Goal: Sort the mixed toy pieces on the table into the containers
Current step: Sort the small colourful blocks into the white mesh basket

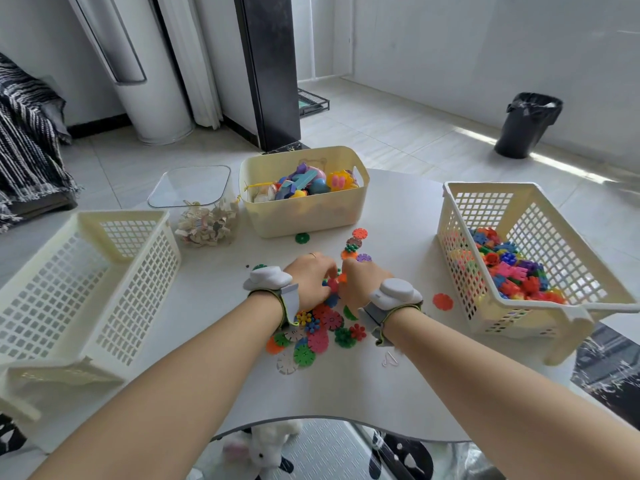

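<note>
Fingers of left hand and right hand curl gripping flat notched multicoloured plastic snowflake discs beneath them: likely light, stiff, slick; pinch rims.

Bright, diffuse daylight; a sunlit strip crosses the floor at right. Shadows on the desk are soft. Wide-angle distortion curves the walls and edges; lower corners appear slightly blurred.

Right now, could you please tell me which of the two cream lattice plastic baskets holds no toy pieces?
The cream lattice basket on the left; the matching right-hand basket holds a heap of colourful blocks.
</note>
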Available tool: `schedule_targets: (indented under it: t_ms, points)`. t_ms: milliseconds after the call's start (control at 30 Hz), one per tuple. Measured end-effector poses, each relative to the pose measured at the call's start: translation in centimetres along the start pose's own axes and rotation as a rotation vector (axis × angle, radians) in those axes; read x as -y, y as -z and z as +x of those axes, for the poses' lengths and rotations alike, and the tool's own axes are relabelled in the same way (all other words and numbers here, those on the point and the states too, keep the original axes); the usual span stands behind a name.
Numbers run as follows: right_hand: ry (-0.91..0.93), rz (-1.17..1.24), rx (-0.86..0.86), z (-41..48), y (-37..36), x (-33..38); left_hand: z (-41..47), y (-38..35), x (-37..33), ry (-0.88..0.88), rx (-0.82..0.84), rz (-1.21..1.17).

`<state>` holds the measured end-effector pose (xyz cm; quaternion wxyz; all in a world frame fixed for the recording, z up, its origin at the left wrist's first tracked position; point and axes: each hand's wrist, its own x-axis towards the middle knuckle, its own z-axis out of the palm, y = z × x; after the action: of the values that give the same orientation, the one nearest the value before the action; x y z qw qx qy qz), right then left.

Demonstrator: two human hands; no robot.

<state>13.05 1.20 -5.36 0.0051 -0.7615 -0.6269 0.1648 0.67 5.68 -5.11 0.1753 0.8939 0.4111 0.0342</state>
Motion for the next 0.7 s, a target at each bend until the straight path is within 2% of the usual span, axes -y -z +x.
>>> schedule_targets:
  t_ms: [133, 333, 500, 700]
  points:
    - [-0.005, 0.020, 0.023, 0.2, 0.2, -0.2, 0.2, 0.0, -0.4, 0.011, -0.018, 0.002]
    - [0.011, 0.059, -0.183, -0.7, 3.1, -0.4, 0.1, 2.7, -1.9, 0.002, -0.153, -0.097]
    - [-0.041, -0.009, -0.311, -2.5, 8.4, -2.8, 1.0, 5.1, -6.3, -0.032, -0.239, -0.247]
    - [-0.181, -0.104, -0.360, -4.0, 13.5, -7.7, 3.8, 6.5, -13.6, -0.086, -0.265, -0.292]
